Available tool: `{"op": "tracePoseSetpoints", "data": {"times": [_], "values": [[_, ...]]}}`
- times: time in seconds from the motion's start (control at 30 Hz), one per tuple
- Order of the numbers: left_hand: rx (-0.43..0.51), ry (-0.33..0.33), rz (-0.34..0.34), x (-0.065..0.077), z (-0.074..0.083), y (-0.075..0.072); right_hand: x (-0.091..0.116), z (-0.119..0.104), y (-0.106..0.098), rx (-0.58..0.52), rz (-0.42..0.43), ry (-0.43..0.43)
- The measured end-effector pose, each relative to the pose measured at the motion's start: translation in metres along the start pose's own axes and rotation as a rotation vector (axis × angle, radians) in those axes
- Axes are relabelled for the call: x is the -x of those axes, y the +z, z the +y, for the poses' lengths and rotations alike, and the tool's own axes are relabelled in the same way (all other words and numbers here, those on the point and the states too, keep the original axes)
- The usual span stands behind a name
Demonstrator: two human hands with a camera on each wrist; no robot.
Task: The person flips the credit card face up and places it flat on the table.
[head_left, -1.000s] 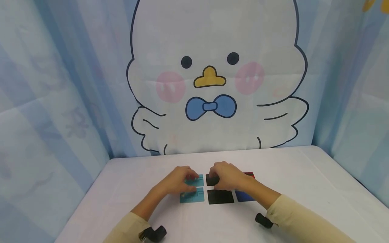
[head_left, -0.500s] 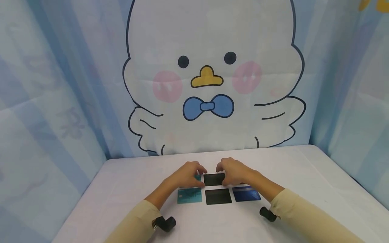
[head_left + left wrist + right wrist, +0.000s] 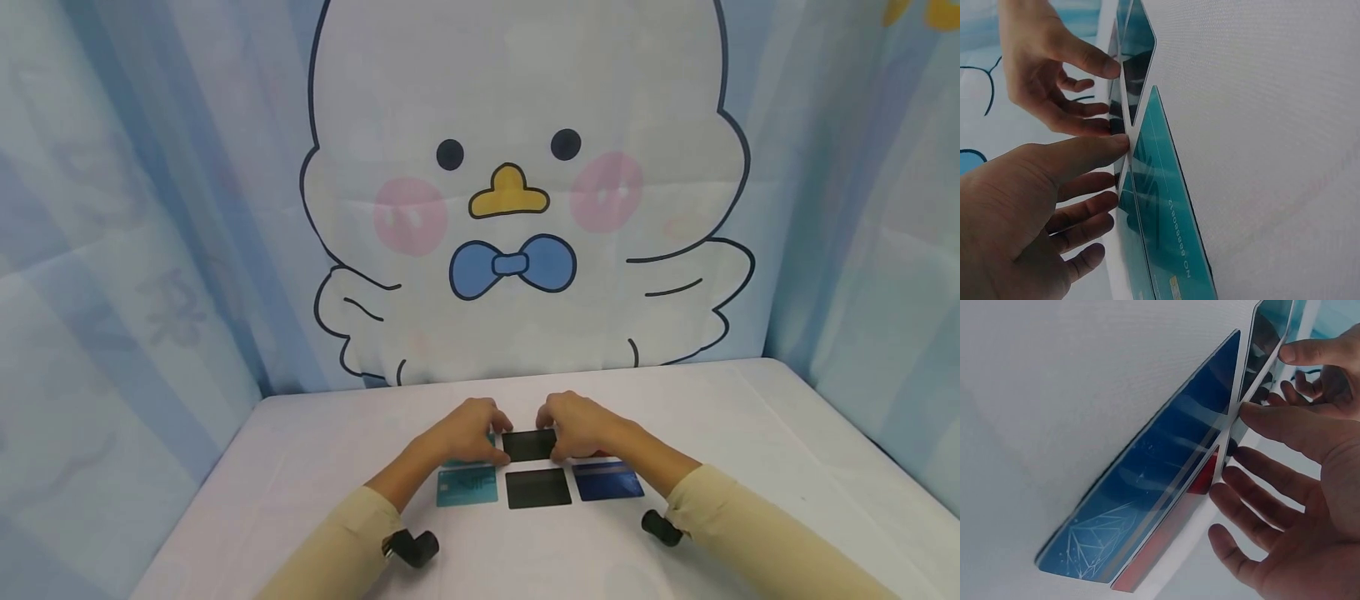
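Six-card layout aside, several flat cards lie in two rows on the white table. In the head view, my left hand [image 3: 467, 431] and right hand [image 3: 581, 425] flank the far black card [image 3: 528, 445], thumbs and fingertips at its left and right edges. Beneath my left hand lies a far teal card [image 3: 491, 437], mostly covered. My right hand largely hides a red card [image 3: 1166, 540], plainer in the right wrist view. The near row holds a teal card [image 3: 467, 487], a black card [image 3: 538, 488] and a dark blue card [image 3: 609, 482]. Fingers of both hands look extended and loosely spread.
The white table [image 3: 750, 467] stretches out around the cards. Behind it hangs a curtain [image 3: 660, 317] with a cartoon bird. Small black devices, one at the left wrist [image 3: 415, 548] and one at the right [image 3: 662, 528], sit at the sleeve ends.
Both hands shifted from over the teal and black cards to the far black card's two sides, left hand rightward, right hand slightly rightward. Over the last half second they barely moved.
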State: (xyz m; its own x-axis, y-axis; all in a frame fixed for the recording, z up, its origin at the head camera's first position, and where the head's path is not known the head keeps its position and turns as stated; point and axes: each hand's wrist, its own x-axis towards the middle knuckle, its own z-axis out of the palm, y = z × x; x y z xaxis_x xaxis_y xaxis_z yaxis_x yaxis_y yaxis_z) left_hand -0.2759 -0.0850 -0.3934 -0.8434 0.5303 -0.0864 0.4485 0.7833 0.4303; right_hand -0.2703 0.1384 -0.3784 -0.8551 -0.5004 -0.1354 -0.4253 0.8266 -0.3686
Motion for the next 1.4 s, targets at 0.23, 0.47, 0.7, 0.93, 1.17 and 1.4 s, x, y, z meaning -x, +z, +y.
{"op": "tracePoseSetpoints", "data": {"times": [0.23,0.47,0.7,0.93,1.17,1.4], "values": [[0.006,-0.045,-0.007,-0.0009,0.0045,-0.0021,-0.0019,-0.0008,-0.0001,-0.013,-0.01,0.012],[0.001,-0.056,-0.007,-0.0021,0.0022,-0.0012,-0.0054,0.0003,0.001,-0.01,-0.02,0.022],[-0.004,-0.042,-0.02,-0.0032,0.0018,-0.0025,-0.0057,0.0007,0.0012,0.027,-0.023,0.026],[-0.023,-0.043,-0.036,-0.0034,0.0051,-0.0034,-0.007,0.0012,-0.0007,0.066,-0.038,0.038],[-0.028,-0.045,-0.041,-0.0047,0.0053,-0.0039,-0.0063,0.0019,-0.0026,0.072,-0.05,0.024],[-0.047,-0.032,-0.048,-0.0062,0.0038,-0.0059,-0.0051,0.0037,-0.0035,0.078,-0.037,0.0]]}}
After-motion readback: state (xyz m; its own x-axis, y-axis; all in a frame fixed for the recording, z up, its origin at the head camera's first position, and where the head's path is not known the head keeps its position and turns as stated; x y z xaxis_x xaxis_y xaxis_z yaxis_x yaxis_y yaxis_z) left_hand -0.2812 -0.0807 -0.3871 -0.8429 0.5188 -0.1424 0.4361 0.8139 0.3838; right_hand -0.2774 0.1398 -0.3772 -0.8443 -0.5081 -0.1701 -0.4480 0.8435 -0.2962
